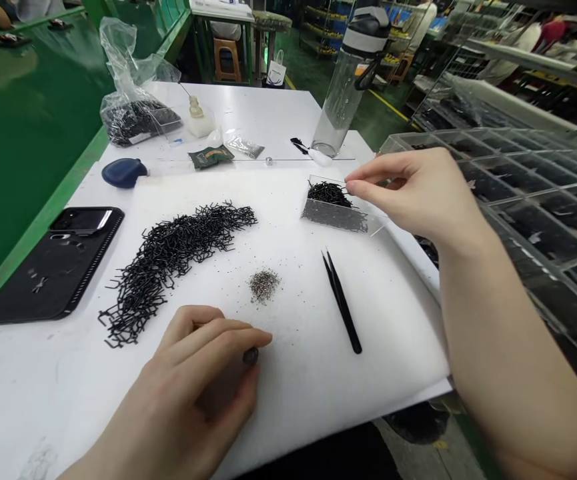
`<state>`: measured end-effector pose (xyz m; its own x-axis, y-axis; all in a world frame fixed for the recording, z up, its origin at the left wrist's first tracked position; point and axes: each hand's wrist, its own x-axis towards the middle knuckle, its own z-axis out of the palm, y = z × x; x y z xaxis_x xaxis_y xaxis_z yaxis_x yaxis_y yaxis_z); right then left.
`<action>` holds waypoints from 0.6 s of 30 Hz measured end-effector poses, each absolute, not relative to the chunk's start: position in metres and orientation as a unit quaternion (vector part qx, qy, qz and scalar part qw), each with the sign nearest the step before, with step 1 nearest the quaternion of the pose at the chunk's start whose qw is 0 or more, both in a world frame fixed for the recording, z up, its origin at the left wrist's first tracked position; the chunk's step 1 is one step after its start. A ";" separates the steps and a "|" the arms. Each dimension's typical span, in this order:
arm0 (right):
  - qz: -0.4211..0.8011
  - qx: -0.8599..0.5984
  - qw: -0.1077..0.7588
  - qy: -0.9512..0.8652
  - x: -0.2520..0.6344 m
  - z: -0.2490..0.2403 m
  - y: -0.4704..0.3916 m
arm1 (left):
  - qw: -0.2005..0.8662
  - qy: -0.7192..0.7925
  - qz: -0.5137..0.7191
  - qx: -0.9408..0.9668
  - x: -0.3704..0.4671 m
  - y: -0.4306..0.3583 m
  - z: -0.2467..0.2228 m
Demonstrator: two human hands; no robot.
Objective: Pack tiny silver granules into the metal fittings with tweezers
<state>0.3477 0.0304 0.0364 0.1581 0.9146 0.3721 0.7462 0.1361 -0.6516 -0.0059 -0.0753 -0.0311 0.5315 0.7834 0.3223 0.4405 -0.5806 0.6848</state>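
My left hand (203, 380) rests on the white mat (288, 380), curled round a dark, round-ended object (251, 355) that is mostly hidden by the fingers. At the right, my right hand (413, 187) reaches to a clear plastic box (335, 217) holding small bent black pieces. Its thumb and forefinger pinch together at the box's edge, on what looks like one bent black piece (348, 191). A long pile of the same pieces (178, 250) lies left of centre. Tiny metallic grains (264, 285) form a small heap. Black tweezers (342, 300) lie untouched beside it.
A dark phone-like device (43, 280) and a blue rounded object (123, 172) lie at the left. Farther back are a plastic bag of black pieces (138, 120), a small bottle (198, 117), a green packet (211, 156) and a tall water bottle (343, 87). Compartmented trays (518, 180) stand at the right.
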 end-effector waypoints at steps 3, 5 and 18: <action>0.110 -0.656 0.393 -0.635 0.346 0.048 0.026 | 0.262 0.394 0.330 0.817 -0.007 -0.073 -0.033; 0.130 -0.659 0.377 -0.638 0.345 0.057 0.015 | 0.268 0.399 0.338 0.809 -0.008 -0.073 -0.032; 0.327 -0.587 0.239 -0.701 0.309 0.017 -0.053 | 0.290 0.423 0.349 0.784 -0.002 -0.072 -0.027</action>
